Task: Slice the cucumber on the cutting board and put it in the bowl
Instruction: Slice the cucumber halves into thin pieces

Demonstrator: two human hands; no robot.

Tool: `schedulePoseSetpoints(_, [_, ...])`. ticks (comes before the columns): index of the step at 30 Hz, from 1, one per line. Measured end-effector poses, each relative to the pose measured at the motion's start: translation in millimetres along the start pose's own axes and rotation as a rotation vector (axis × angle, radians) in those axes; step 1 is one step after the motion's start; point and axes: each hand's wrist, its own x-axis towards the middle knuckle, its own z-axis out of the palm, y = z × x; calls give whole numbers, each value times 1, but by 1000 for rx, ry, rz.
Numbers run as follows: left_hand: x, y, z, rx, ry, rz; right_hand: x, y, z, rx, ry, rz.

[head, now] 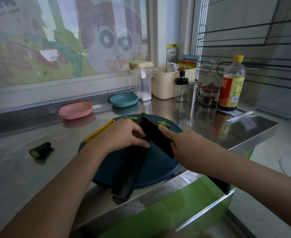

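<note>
A long dark cucumber [132,170] lies across the round blue cutting board [160,170], its near end sticking out over the counter edge. My left hand [122,134] grips the cucumber near its far end, fingers curled over it. My right hand [191,148] holds a black knife [156,136], forefinger stretched along the blade's top. The blade stands on the cucumber right beside my left fingers. Thin cucumber slices [162,123] lie at the board's far side. A pink bowl [75,110] and a blue bowl [123,99] sit behind the board.
A cut cucumber stub [40,149] lies on the steel counter at left. At the back right stand a clear container [141,79], a cream basket [173,81], small jars [192,91] and a sauce bottle [231,85]. The counter edge runs just below the board.
</note>
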Motion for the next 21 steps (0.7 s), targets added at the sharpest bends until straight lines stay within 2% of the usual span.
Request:
schedulePoseSetpoints(8, [-1,2,1,-22,5,-3,14,-6,12,-42,-14,-2])
schedulePoseSetpoints(21, [-3,5,0,38,17,2,3,0,-2,99,-51,41])
